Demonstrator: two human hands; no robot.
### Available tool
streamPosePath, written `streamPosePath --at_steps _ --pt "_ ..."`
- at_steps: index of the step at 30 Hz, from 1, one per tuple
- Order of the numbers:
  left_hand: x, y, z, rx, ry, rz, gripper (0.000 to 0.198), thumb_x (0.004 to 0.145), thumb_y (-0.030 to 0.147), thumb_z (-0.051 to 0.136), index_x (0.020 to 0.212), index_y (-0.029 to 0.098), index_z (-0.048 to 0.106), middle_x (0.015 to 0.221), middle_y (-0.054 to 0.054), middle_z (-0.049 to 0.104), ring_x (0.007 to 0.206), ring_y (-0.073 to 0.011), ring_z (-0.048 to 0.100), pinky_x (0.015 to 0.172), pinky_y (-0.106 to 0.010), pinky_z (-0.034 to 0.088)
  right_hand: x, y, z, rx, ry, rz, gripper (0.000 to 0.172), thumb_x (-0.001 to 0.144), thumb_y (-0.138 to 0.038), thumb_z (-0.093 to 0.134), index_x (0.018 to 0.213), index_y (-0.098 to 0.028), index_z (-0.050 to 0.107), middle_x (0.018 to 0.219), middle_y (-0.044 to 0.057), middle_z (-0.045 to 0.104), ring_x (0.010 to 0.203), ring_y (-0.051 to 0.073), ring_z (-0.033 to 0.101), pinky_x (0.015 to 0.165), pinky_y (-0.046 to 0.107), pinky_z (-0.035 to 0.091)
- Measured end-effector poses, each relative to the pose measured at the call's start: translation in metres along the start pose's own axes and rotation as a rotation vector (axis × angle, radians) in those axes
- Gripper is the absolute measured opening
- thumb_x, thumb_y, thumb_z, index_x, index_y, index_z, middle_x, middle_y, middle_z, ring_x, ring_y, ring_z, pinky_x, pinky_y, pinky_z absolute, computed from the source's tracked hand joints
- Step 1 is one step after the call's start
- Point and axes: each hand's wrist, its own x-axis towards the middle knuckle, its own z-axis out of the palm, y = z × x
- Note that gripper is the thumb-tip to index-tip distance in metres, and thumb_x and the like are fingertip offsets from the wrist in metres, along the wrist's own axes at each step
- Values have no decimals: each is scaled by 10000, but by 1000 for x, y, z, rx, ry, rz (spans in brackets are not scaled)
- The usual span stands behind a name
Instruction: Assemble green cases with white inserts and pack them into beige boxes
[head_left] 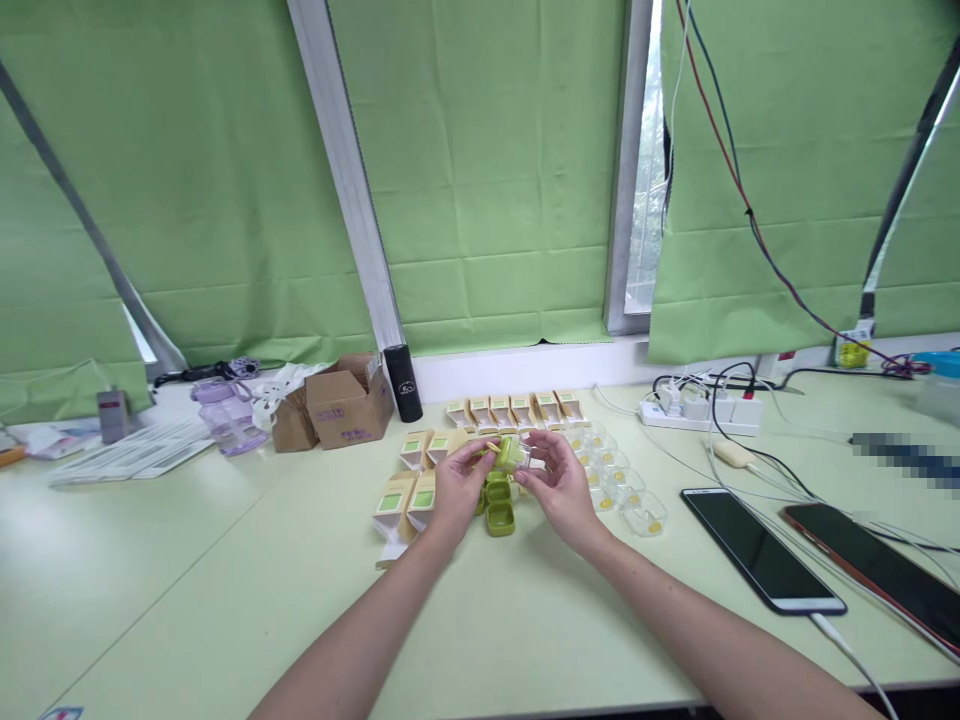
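Note:
Between my two hands is a small green container (511,453) with a clear part at its right side. My left hand (463,485) pinches its left end, where a small yellow piece shows. The fingers of my right hand (559,487) close on the clear part at the right. Just below, green square cups (500,518) sit on the table. Several clear cups with yellow spots (646,514) lie right of my right hand. Folded cartons with green labels (391,500) stand at the left, and a row of similar cartons (521,410) stands behind my hands.
A cardboard box (349,408), a black cylinder (403,383) and a purple bottle (229,415) stand at the back left. To the right lie two phones (761,550) (877,565), cables and a white power strip (701,412). The table's front edge runs below my arms.

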Motion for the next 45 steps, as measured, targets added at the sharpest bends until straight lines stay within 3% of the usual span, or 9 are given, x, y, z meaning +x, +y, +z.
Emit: streamPosePath --at_steps 8,20,25,31,39,45 --pt "2 1 1 83 44 93 218 765 400 854 825 195 809 1020 -105 809 1038 -272 741 999 -434 562 -1 9 -5 -41 -113 23 475 845 -371 802 1252 -314 565 1330 79 637 1097 231 685 934 423 612" --pt "-4 5 3 249 72 174 129 848 338 781 807 216 770 1002 -104 780 1059 -272 697 995 -427 520 -5 1 -7 -376 -190 -115 588 792 -176 725 1338 -300 549 1334 77 684 1265 291 654 1066 510 547" --pt "-10 3 3 372 7 177 103 929 312 695 886 225 728 1072 -97 751 1069 -258 684 952 -393 508 -3 0 -8 -457 -165 -160 570 803 -193 718 1340 -281 548 1281 93 717 1228 314 670 998 503 555" --pt "-14 1 3 459 -16 197 96 969 302 639 915 235 681 1105 -88 721 1099 -258 662 947 -387 494 -2 -1 -7 -453 -165 -131 584 792 -188 715 1341 -281 538 1217 73 758 1125 294 714 1027 511 536" --pt "-14 9 6 283 17 240 129 947 337 689 898 218 694 1101 -96 736 1082 -255 681 964 -379 506 -1 -4 -8 -417 -161 -123 641 788 -153 707 1384 -302 527 1270 70 744 1231 291 689 1108 528 499" --pt "-1 6 2 36 222 129 329 848 496 796 914 196 679 999 -78 745 978 -230 701 920 -362 543 0 -1 -12 -373 -143 -111 602 782 -125 668 1339 -309 533 1277 54 714 1265 271 661 1137 518 483"
